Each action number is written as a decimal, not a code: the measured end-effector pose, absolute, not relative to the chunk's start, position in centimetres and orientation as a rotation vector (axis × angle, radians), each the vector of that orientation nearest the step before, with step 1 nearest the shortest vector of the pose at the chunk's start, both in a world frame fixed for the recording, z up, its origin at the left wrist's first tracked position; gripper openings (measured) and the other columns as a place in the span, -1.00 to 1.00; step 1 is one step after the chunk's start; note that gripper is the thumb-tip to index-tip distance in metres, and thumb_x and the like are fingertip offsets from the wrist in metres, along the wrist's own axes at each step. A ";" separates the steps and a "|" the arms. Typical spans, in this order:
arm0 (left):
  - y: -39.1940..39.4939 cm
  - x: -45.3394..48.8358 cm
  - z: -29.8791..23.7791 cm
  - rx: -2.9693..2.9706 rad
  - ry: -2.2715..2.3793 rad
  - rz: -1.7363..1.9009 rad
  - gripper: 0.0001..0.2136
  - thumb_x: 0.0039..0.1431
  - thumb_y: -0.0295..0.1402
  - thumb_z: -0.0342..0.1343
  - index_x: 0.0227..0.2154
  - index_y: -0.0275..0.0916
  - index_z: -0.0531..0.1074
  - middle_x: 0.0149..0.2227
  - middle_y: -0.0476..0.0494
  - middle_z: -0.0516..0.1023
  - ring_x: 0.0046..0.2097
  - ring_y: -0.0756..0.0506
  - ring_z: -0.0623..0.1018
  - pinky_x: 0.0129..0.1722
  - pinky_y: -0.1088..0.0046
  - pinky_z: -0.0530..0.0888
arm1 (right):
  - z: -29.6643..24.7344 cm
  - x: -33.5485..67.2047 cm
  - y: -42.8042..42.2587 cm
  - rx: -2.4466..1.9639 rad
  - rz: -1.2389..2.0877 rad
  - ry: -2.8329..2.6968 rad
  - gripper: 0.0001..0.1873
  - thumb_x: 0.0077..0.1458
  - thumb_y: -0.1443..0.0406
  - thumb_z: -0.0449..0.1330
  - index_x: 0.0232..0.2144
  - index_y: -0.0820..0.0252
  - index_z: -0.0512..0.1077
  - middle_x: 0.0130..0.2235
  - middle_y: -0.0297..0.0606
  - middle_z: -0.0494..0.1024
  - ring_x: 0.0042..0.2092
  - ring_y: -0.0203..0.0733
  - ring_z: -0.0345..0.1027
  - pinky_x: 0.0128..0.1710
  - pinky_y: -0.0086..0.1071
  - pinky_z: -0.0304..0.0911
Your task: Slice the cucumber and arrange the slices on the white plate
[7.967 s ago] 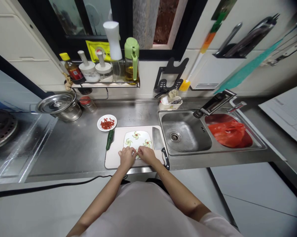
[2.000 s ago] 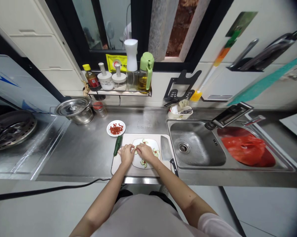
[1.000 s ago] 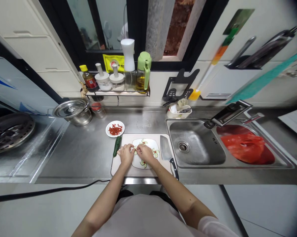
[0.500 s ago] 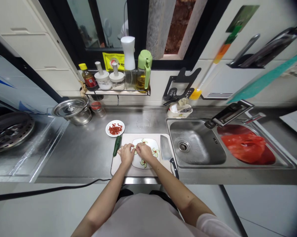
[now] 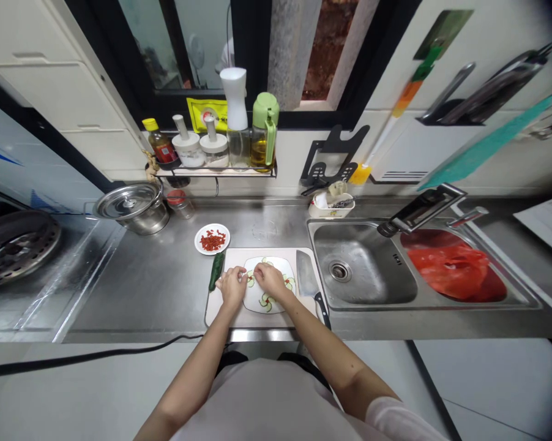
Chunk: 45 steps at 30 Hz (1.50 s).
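Note:
A white square plate (image 5: pixel 257 301) rests on a pale cutting board (image 5: pixel 232 254); cucumber slices with red centres form flower shapes (image 5: pixel 287 282) on it. My left hand (image 5: pixel 232 286) and my right hand (image 5: pixel 269 279) hover close together over the plate's left part, fingers curled in a pinch round the cucumber slices (image 5: pixel 251 278) there. What each fingertip grips is too small to make out. A cucumber piece (image 5: pixel 216 271) lies at the board's left edge. A cleaver (image 5: pixel 309 283) lies on the board's right side.
A small dish of red bits (image 5: pixel 212 239) sits behind the board. A lidded pot (image 5: pixel 131 206) stands at left, a condiment rack (image 5: pixel 212 144) on the wall. The sink (image 5: pixel 361 269) is at right, beside a basin holding a red bag (image 5: pixel 450 271). A black cable (image 5: pixel 74 358) runs along the counter front.
Eight seconds ago both hands worked at the plate's near edge; now they are over its left part. In the last second they have barely moved.

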State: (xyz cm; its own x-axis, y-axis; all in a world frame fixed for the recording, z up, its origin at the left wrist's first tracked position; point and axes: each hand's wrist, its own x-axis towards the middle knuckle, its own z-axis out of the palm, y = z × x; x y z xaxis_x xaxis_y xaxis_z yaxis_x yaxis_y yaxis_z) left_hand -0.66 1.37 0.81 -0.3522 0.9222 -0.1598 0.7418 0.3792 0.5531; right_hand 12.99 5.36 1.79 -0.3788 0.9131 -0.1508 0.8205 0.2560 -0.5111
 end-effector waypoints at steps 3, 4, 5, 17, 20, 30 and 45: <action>1.1 -1.3 0.7 1.394 2.222 0.620 -0.82 0.11 -0.29 0.06 -0.24 -0.10 0.49 -0.27 -0.11 0.51 -0.10 -0.19 0.42 -0.08 0.25 0.21 | 2.7 14.2 5.7 -1.657 0.786 -2.198 -0.80 0.18 0.28 -0.01 -0.29 0.15 0.40 -0.26 -0.29 0.49 -0.28 -0.28 0.29 -0.35 -0.47 0.04; 1.0 -1.6 0.7 1.378 2.223 0.654 -0.81 0.11 -0.30 0.05 -0.23 -0.12 0.48 -0.27 -0.12 0.51 -0.11 -0.19 0.43 -0.08 0.26 0.23 | 3.0 14.9 5.8 -1.665 0.776 -2.130 -0.79 0.18 0.27 -0.03 -0.29 0.15 0.40 -0.28 -0.29 0.49 -0.29 -0.28 0.29 -0.34 -0.47 0.06; 0.8 -1.9 0.6 1.361 2.215 0.693 -0.79 0.12 -0.31 0.03 -0.21 -0.14 0.48 -0.28 -0.12 0.51 -0.13 -0.17 0.44 -0.09 0.29 0.25 | 3.3 15.8 5.7 -1.666 0.758 -2.069 -0.78 0.17 0.26 -0.03 -0.30 0.15 0.40 -0.30 -0.29 0.49 -0.29 -0.27 0.30 -0.33 -0.47 0.08; -2.4 -2.3 -1.1 1.228 1.998 0.730 -0.65 0.11 -0.31 0.02 -0.03 -0.28 0.40 -0.38 -0.06 0.51 -0.32 -0.04 0.51 -0.24 0.47 0.39 | 1.0 24.5 -0.8 -2.031 0.936 -1.708 -0.77 0.03 0.22 0.04 -0.30 0.16 0.42 -0.53 -0.37 0.43 -0.44 -0.24 0.30 -0.42 -0.45 0.09; -2.6 -2.3 -1.5 1.226 1.955 0.660 -0.65 0.10 -0.34 0.03 -0.03 -0.31 0.40 -0.42 -0.04 0.51 -0.34 -0.04 0.51 -0.26 0.49 0.38 | -0.4 24.0 -1.6 -2.053 1.051 -1.635 -0.77 0.00 0.27 0.06 -0.28 0.21 0.41 -0.56 -0.39 0.41 -0.46 -0.26 0.29 -0.43 -0.47 0.07; -2.4 -2.1 -2.0 1.237 1.909 0.578 -0.69 -0.03 -0.50 0.07 -0.16 -0.29 0.44 -0.50 0.05 0.43 -0.44 0.02 0.43 -0.35 0.55 0.32 | -1.4 22.2 -1.2 -2.122 1.060 -1.551 -0.83 -0.08 0.38 0.08 -0.34 0.16 0.28 -0.54 -0.45 0.34 -0.45 -0.29 0.21 -0.44 -0.48 -0.02; -3.4 -2.7 6.4 0.790 1.394 1.129 -0.57 -0.22 -0.29 0.24 -0.20 -0.30 0.36 -0.46 0.04 0.42 -0.49 0.07 0.39 -0.49 0.59 0.32 | 8.1 22.7 -2.2 -1.583 1.447 -1.158 -0.74 -0.12 0.18 0.14 -0.36 0.08 0.17 -0.62 -0.59 0.19 -0.62 -0.35 0.16 -0.64 -0.50 0.02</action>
State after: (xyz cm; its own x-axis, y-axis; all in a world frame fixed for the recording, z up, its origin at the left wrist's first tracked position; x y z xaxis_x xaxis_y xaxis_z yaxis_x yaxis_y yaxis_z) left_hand -2.69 -3.45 6.37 -0.1553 0.9284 -0.3377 -0.1375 0.3182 0.9380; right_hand 22.66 -2.17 8.08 -0.0187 0.9282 -0.3716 0.1593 -0.3642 -0.9176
